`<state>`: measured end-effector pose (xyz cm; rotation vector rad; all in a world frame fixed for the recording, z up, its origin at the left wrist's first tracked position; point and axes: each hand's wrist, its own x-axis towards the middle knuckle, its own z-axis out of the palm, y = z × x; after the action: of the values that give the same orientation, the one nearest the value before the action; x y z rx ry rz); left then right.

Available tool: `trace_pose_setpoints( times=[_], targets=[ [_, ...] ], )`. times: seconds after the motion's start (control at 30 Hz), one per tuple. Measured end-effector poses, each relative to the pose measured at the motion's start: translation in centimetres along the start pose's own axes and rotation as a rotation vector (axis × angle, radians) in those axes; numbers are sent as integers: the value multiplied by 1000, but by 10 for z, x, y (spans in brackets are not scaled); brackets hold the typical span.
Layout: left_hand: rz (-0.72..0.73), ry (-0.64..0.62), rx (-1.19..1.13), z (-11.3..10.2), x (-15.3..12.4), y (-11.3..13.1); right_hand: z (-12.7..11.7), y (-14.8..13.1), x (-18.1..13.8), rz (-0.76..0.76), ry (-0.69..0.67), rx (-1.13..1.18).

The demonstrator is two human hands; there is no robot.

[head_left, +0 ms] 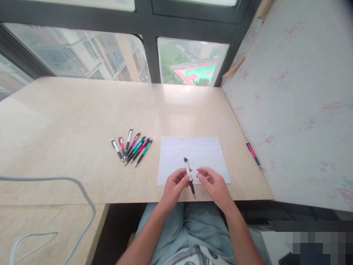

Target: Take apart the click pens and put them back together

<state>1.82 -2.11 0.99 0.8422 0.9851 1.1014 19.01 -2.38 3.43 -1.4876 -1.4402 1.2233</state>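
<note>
A white ballpoint pen [188, 169] with a black grip is pinched in my left hand [175, 184], its metal tip slanting down toward the desk's front edge. Just right of the pen is my right hand [213, 182], fingers curled and apart, with nothing in them. Both hands are over the lower part of a white sheet of paper [190, 151], which has lines of small writing along its top. To the left lies a loose group of several pens [138, 147] in white, pink, purple, blue and green.
One pink pen [253, 154] lies at the right against the flowered wall [303, 110]. A pale cable [82, 189] loops across the left foreground. The beige desk [82, 110] reaches back to a dark window frame [153, 44].
</note>
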Motion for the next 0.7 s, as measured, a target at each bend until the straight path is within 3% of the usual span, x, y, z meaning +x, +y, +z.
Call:
trace_pose_setpoints(
  times=[0.1,0.33,0.7],
  targets=[
    [6,-63,75,2,-2,1,5,2,6,-62,64,53],
    [-9,-88,169,1,-2,0,14,-3,12,-125,38,108],
    [-52,-134,34,-1,-2,0,13,3,20,-121,189,170]
  ],
)
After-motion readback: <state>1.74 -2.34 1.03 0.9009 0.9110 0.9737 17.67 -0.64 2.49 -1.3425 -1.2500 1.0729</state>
